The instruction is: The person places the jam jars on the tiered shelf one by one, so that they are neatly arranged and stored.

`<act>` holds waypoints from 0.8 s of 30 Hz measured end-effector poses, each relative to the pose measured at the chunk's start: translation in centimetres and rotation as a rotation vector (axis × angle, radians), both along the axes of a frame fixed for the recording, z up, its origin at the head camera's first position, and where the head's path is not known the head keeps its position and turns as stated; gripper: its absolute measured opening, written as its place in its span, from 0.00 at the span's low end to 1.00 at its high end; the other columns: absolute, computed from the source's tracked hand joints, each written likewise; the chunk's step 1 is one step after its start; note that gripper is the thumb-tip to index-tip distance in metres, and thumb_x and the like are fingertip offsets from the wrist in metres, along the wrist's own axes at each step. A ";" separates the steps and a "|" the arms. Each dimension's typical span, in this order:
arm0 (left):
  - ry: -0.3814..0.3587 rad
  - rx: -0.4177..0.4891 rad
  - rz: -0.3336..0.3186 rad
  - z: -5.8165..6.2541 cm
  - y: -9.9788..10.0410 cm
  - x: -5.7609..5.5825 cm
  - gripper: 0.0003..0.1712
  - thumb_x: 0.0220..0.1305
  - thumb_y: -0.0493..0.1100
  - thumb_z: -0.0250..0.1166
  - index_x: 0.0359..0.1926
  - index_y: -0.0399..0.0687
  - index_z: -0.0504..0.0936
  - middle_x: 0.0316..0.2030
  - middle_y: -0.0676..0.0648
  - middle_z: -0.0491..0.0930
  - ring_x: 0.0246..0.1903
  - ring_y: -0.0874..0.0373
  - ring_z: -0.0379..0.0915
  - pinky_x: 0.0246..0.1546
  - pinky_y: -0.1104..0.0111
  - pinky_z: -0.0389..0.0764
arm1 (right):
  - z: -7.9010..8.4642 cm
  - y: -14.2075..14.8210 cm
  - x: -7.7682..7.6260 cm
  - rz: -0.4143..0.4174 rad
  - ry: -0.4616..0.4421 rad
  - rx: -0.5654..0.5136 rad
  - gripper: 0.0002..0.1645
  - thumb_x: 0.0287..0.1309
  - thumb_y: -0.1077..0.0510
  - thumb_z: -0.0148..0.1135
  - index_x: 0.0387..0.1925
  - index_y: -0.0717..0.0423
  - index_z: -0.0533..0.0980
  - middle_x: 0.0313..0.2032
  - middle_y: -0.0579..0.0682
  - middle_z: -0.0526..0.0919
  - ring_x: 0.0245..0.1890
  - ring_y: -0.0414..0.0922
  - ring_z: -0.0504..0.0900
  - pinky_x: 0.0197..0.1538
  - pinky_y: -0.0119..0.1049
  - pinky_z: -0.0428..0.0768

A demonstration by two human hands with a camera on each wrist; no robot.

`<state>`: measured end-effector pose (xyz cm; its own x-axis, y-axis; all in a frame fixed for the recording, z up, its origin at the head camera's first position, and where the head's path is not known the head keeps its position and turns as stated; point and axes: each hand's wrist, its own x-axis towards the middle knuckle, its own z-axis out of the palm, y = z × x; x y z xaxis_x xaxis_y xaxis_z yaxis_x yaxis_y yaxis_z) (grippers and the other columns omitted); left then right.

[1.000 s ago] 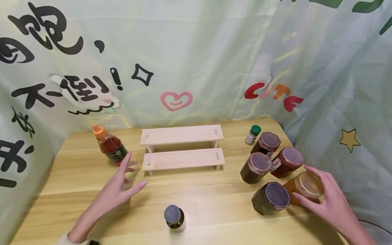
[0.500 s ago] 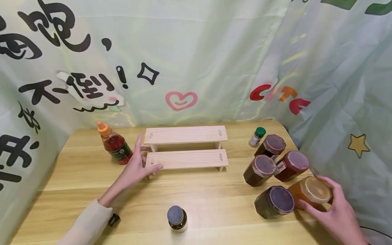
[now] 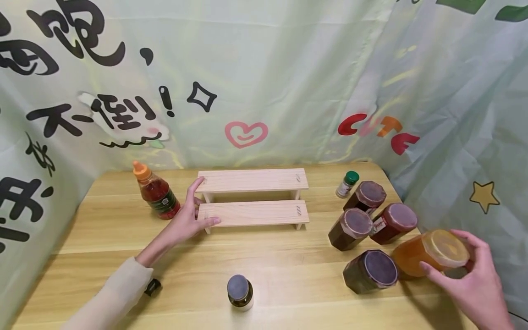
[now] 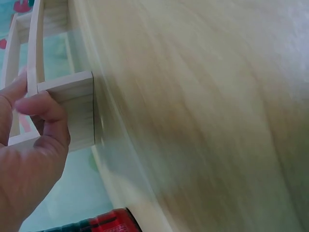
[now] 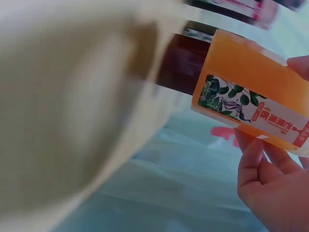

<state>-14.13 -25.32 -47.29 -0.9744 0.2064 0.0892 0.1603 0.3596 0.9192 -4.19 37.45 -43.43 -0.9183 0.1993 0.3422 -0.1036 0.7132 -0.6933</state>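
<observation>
At the right of the head view my right hand (image 3: 474, 275) grips an amber honey jar (image 3: 429, 254), tilted, with its label (image 5: 256, 108) facing the right wrist camera. My left hand (image 3: 187, 220) holds the left end of a two-tier wooden stand (image 3: 251, 213). Its thumb lies on the lower step and a finger reaches the upper step; the left wrist view shows fingertips pinching the edge of a board (image 4: 36, 48). Just left of that hand stands a red sauce squeeze bottle (image 3: 161, 197) with an orange cap.
Dark lidded jars (image 3: 350, 229) cluster left of the honey jar, with a dark red jar (image 3: 393, 222) among them. Behind stands a small green-capped shaker (image 3: 347, 184). A small dark bottle (image 3: 240, 292) is near the table's front. A printed curtain (image 3: 288, 82) hangs behind the table.
My left hand has moved right from beside the sauce bottle and taken hold of the stand's left end. My right hand has raised and tilted the honey jar, shifting it right.
</observation>
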 end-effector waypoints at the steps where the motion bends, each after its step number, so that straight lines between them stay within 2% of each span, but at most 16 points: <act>1: -0.002 0.003 -0.003 0.0 0.0 0.0 0.72 0.64 0.35 0.82 0.88 0.72 0.38 0.50 0.29 0.69 0.33 0.47 0.81 0.28 0.61 0.84 | 0.6 0.0 -0.1 0.003 0.009 -0.003 0.66 0.42 0.75 0.85 0.79 0.42 0.63 0.55 0.27 0.69 0.44 0.25 0.73 0.44 0.13 0.69; 6: -0.015 0.011 -0.017 -0.2 -0.2 0.0 0.72 0.65 0.35 0.81 0.87 0.75 0.37 0.51 0.28 0.68 0.32 0.47 0.81 0.27 0.61 0.84 | 3.5 -0.3 -0.3 -0.008 0.045 -0.032 0.66 0.42 0.80 0.81 0.79 0.42 0.65 0.56 0.30 0.70 0.43 0.26 0.74 0.44 0.13 0.70; 9: -0.017 0.010 -0.026 -0.1 -0.3 -0.1 0.72 0.66 0.36 0.81 0.87 0.75 0.36 0.51 0.28 0.68 0.31 0.47 0.80 0.27 0.61 0.84 | 5.1 -0.7 -0.8 -0.012 0.082 -0.062 0.66 0.41 0.83 0.78 0.80 0.45 0.66 0.57 0.31 0.72 0.45 0.27 0.75 0.47 0.13 0.70; 15: -0.025 0.009 -0.043 0.0 -0.5 -0.5 0.73 0.64 0.36 0.82 0.87 0.76 0.36 0.50 0.28 0.69 0.32 0.46 0.82 0.29 0.59 0.85 | 7.4 -1.4 -2.1 0.027 0.133 -0.116 0.67 0.38 0.88 0.74 0.80 0.51 0.67 0.57 0.39 0.77 0.46 0.31 0.79 0.48 0.15 0.74; 19: -0.031 0.012 -0.044 0.1 -0.5 -0.6 0.73 0.64 0.35 0.82 0.87 0.77 0.36 0.50 0.28 0.69 0.35 0.46 0.83 0.30 0.58 0.86 | 8.4 -1.9 -3.1 0.087 0.107 -0.115 0.65 0.43 0.86 0.77 0.81 0.49 0.65 0.61 0.39 0.76 0.48 0.33 0.79 0.49 0.15 0.74; 24: -0.015 -0.011 -0.029 0.3 -0.3 -0.5 0.73 0.64 0.35 0.82 0.87 0.72 0.36 0.48 0.29 0.71 0.35 0.46 0.81 0.30 0.60 0.85 | 9.4 -2.5 -4.3 0.125 0.066 -0.081 0.63 0.49 0.79 0.80 0.82 0.44 0.64 0.63 0.38 0.74 0.49 0.34 0.78 0.51 0.15 0.72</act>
<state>-14.67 -25.67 -47.04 -0.9693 0.2350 0.0721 0.1568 0.3653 0.9176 -8.44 35.00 -34.03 -0.9138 0.1139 0.3898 -0.2351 0.6343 -0.7365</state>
